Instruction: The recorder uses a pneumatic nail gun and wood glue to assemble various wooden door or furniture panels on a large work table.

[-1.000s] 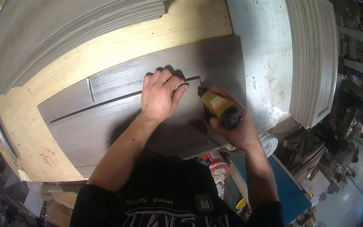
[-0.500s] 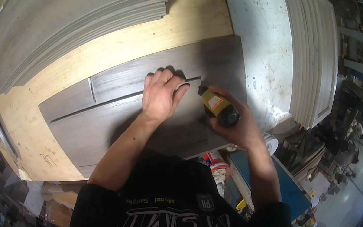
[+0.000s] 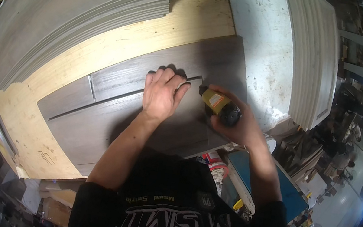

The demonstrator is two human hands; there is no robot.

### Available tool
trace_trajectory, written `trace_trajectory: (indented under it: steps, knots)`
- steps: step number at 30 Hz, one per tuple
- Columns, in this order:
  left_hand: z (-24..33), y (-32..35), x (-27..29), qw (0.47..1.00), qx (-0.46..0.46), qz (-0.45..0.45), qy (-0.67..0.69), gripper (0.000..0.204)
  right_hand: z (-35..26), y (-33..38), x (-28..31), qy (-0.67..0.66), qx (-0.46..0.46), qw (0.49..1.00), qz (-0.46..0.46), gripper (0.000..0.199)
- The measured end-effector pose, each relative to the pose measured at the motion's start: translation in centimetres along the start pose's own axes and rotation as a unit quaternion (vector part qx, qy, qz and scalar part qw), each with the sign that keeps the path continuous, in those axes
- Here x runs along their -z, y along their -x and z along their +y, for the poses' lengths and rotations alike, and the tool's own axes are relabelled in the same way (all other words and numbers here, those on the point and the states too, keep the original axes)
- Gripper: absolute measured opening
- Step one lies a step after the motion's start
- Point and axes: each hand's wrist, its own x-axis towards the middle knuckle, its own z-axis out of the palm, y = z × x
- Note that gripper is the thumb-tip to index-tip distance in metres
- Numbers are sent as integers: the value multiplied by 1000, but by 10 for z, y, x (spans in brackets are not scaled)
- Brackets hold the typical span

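Observation:
Dark grey wood-look planks [image 3: 110,117] lie side by side on a plywood bench [image 3: 196,17]. My left hand [image 3: 162,94] presses flat on the upper plank, fingers spread, near its right end. My right hand [image 3: 236,122] grips a small yellow bottle with a black cap [image 3: 218,104]; its tip points left at the plank's end, close to my left fingertips. A short plank piece [image 3: 65,98] sits at the left end of the row.
A thick stack of grey planks [image 3: 73,17] fills the upper left of the bench. Another stack of pale planks [image 3: 312,58] stands at the right on a white surface [image 3: 262,41]. Clutter and a blue box [image 3: 274,184] lie below the bench's right edge.

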Motion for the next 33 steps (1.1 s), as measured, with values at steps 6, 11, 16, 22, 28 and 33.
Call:
trace_trajectory:
  steps: [6,11,16,22,28,33]
  knots:
    - [-7,3,5,1000,-5,-5,20,14,-5,-7,1,1,1,1000,-13,67]
    - [-8,4,11,1000,-1,1,-7,16,-3,-15,-7,20,12,1000,-10,67]
    - [-8,5,11,1000,7,2,-5,18,-4,-16,-10,-20,-3,1000,-3,66]
    - [-10,6,10,1000,1,-8,-12,17,-26,-17,-5,-66,-101,992,-23,67]
    - [-2,14,7,999,4,-6,-33,25,-12,47,6,-188,-121,974,29,76]
    - [20,67,-20,985,-114,-20,-131,50,24,137,-18,-302,-83,940,132,75]
